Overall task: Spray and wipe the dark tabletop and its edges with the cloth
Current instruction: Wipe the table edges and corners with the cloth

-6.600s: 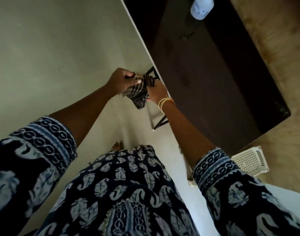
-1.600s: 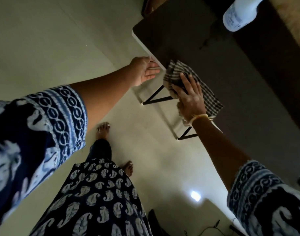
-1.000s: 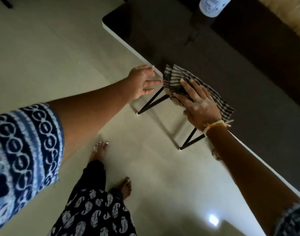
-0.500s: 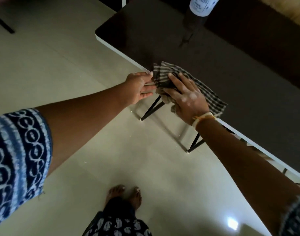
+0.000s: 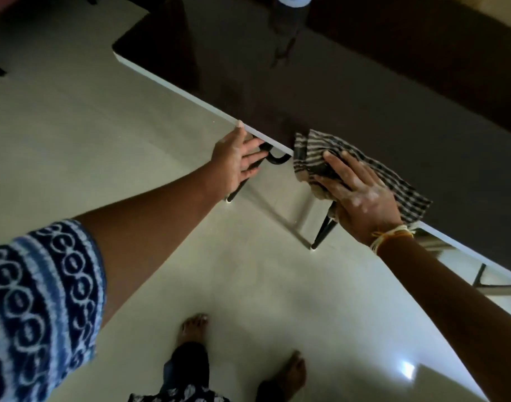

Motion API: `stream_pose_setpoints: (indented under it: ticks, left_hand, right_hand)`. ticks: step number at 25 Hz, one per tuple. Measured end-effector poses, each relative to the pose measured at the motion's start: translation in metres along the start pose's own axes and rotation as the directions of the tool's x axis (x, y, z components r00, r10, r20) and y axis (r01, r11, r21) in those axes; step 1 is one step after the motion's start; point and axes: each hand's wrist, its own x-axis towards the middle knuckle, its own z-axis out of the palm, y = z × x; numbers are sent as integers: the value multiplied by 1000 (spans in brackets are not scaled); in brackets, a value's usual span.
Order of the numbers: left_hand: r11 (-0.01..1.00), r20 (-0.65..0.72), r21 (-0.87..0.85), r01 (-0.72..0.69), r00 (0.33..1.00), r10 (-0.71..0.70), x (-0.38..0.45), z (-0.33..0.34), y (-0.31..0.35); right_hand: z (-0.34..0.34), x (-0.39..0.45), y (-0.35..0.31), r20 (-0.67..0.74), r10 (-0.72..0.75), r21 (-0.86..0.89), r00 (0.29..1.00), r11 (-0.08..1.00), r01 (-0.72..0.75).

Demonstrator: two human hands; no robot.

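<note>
Dark tabletop (image 5: 364, 111): glossy brown-black surface with a pale white edge (image 5: 190, 92) running diagonally from upper left to lower right; one rounded corner shows at upper left.

Checked cloth (image 5: 373, 172): striped and checked in dark and cream, rumpled, lying on the tabletop at its near edge, with one bunched end drooping over the white edge toward the floor.

Right hand (image 5: 361, 198): palm down, fingers spread flat, pressing the cloth against the tabletop and its edge; it bears on the cloth rather than gripping it in a fist. Yellow and white thread bands (image 5: 392, 236) circle the wrist.

Left hand (image 5: 237, 158): open and slack, fingers extended, holding nothing. It sits just below the white edge, left of the cloth and apart from it, thumb tip at the edge, fingers in front of a black metal table leg (image 5: 273, 159).

Spray bottle (image 5: 292, 0): only a pale lower part shows at the top border, standing on the tabletop well apart from the cloth; its reflection lies in the dark surface beneath it.

Second black leg (image 5: 324, 230): angles down to the floor below the right hand.

Floor (image 5: 103, 140): pale, glossy tile, with a bright light spot at lower right.

Person: patterned blue-and-white sleeve (image 5: 40, 306) at left; bare feet (image 5: 193, 329) at the bottom.
</note>
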Motion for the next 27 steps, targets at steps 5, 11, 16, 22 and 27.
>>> stream_pose_setpoints:
  ticks: [5,11,16,22,27]
  left_hand:
    - [995,16,-92,34,999,-32,-23,45,-35]
    - [989,-113,-143,48,992,-65,-31,76,-52]
    - [986,-21,-133,104,994,-108,-44,127,-89]
    - [981,31,-142,134,991,-131,-66,179,-124]
    - [980,5,-118,161,987,-161,-70,183,-135]
  right_hand:
    - [3,15,-23,-95,121,60,988,991,-116]
    - [9,5,2,-61,-45,-5,997,999,45]
    - [15,-89,53,-137,-22,-60,990,998,14]
    - [13,-170,95,-215,90,23,973,996,-87]
    - [15,-118,64,-245,89,51,965,996,-79]
